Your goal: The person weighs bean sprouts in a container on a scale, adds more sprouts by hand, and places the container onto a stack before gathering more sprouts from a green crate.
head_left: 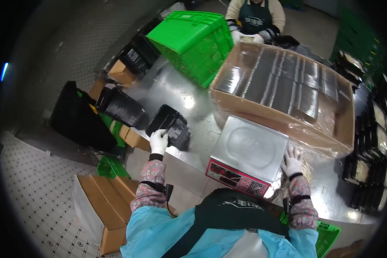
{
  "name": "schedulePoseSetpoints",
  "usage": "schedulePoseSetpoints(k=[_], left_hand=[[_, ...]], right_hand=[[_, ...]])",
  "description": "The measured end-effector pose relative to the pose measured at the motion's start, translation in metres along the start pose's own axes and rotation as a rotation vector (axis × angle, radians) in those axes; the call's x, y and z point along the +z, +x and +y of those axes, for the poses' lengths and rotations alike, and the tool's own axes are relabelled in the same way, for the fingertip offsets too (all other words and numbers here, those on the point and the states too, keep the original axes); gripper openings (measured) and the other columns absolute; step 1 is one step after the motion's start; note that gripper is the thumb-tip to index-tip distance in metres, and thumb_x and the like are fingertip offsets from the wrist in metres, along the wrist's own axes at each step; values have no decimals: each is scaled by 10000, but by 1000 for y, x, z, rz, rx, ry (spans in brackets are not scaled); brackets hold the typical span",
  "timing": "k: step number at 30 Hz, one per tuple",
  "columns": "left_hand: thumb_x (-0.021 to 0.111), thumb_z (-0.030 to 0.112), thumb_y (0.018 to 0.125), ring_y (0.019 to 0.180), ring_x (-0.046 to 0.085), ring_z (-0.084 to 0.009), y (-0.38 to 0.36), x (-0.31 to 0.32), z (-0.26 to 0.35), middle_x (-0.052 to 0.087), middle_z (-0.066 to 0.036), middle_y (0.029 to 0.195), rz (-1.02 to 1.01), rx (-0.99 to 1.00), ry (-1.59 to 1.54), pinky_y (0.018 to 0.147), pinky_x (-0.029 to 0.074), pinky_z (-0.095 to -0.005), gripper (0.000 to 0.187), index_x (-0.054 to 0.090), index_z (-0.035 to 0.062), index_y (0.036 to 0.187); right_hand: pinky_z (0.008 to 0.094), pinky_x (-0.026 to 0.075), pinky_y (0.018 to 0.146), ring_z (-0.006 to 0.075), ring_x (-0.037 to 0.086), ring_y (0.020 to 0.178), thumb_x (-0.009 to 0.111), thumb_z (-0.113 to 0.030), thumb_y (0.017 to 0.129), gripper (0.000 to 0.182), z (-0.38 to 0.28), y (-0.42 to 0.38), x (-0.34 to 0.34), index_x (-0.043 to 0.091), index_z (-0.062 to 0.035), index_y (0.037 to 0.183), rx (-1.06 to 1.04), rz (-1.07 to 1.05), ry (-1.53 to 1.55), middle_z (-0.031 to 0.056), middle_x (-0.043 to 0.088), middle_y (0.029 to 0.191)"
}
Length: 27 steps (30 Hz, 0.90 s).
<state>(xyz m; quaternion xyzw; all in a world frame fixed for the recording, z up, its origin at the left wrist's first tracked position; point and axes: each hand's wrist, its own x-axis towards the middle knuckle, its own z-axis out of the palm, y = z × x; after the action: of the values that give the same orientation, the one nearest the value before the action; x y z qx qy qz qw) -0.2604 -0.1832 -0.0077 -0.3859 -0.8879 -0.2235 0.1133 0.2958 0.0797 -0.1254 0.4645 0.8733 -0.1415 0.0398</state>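
Observation:
My left hand (158,142), in a white glove, has its fingers closed on the near edge of a black plastic tray (162,119) at the table's left side. More black trays are stacked right beside it. My right hand (293,161), also gloved in white, rests with fingers spread on the metal table, just right of the scale and near some pale strands (307,171). Between my hands sits the scale (249,148), with a bare silver plate and a red front panel. Behind the scale stands a cardboard box (284,112) lined with clear plastic, holding rows of stacked trays.
A green crate (193,41) stands at the back left. Filled black trays (376,142) are stacked along the right. Black tray stacks (120,107) and cardboard boxes (105,202) are at left. Across the table is a co-worker (256,19) in a dark apron.

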Motion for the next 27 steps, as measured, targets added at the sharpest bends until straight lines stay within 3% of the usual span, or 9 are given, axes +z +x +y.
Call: schedulePoseSetpoints(k=[1, 3, 6, 11, 13, 15, 19, 25, 27], left_hand=[[739, 148, 785, 738, 648, -204, 4, 1, -3, 675, -102, 791, -27, -104, -102, 727, 504, -320, 139, 682, 46, 860], [755, 106, 751, 689, 629, -245, 8, -22, 21, 657, -86, 753, 35, -165, -215, 668, 490, -333, 131, 653, 40, 799], [788, 126, 774, 648, 551, -87, 24, -27, 33, 633, -30, 707, 84, -162, -424, 616, 461, -271, 187, 647, 12, 819], [662, 48, 890, 700, 493, -63, 40, -27, 190, 554, 24, 776, 33, 104, -968, 643, 436, -228, 92, 618, -22, 931], [622, 24, 896, 742, 546, -127, 18, -13, 268, 587, -38, 834, 60, 599, -871, 692, 466, -259, 116, 610, -37, 995], [598, 11, 875, 911, 633, -291, -23, -4, 338, 634, -167, 997, -224, 768, -963, 826, 495, -343, 254, 589, -42, 1123], [554, 74, 847, 919, 631, -335, -126, 33, 436, 647, -139, 969, -767, 1303, -857, 791, 511, -431, 231, 648, 82, 1057], [627, 104, 801, 1033, 619, -341, -210, 135, 495, 656, -149, 1107, -903, 1564, -363, 905, 487, -426, 346, 641, 87, 1146], [675, 145, 770, 1187, 526, -328, -220, 113, 501, 582, -143, 1263, -639, 1702, -418, 1018, 405, -460, 487, 585, 78, 1244]], right_hand=[[627, 118, 1139, 386, 174, 1454, 637, -446, 814, 771, 9, -10, -2, 344, -227, 1493, 40, 14, 4, 108, 275, 1567], [588, 117, 1155, 370, 168, 1461, 587, -482, 863, 723, 23, -26, -8, 338, -243, 1498, 143, -23, -98, 121, 293, 1558], [566, 109, 1164, 378, 165, 1460, 584, -507, 868, 725, 28, -52, -21, 339, -243, 1497, 304, 2, -71, 113, 276, 1567], [560, 202, 1133, 385, 246, 1424, 602, -419, 895, 665, 7, -104, -48, 357, -227, 1483, 496, 487, 102, 160, 299, 1542], [531, 223, 1135, 383, 285, 1409, 648, -319, 886, 603, -2, -141, -63, 434, -206, 1438, 609, 653, 163, 182, 357, 1506], [493, 240, 1139, 386, 331, 1385, 679, -242, 868, 574, 5, -194, -59, 481, -167, 1402, 601, 876, 281, 180, 417, 1466], [407, 292, 1131, 297, 376, 1373, 673, -129, 867, 515, -14, -318, -59, 519, -76, 1355, 853, 1142, 422, 155, 496, 1399], [360, 318, 1118, 244, 396, 1354, 668, -91, 885, 496, -79, -524, -21, 518, -82, 1358, 1265, 1498, 418, 97, 497, 1386], [341, 346, 1099, 222, 430, 1315, 674, -75, 877, 490, -104, -580, 14, 526, -53, 1344, 1407, 1514, 337, 102, 504, 1369]])
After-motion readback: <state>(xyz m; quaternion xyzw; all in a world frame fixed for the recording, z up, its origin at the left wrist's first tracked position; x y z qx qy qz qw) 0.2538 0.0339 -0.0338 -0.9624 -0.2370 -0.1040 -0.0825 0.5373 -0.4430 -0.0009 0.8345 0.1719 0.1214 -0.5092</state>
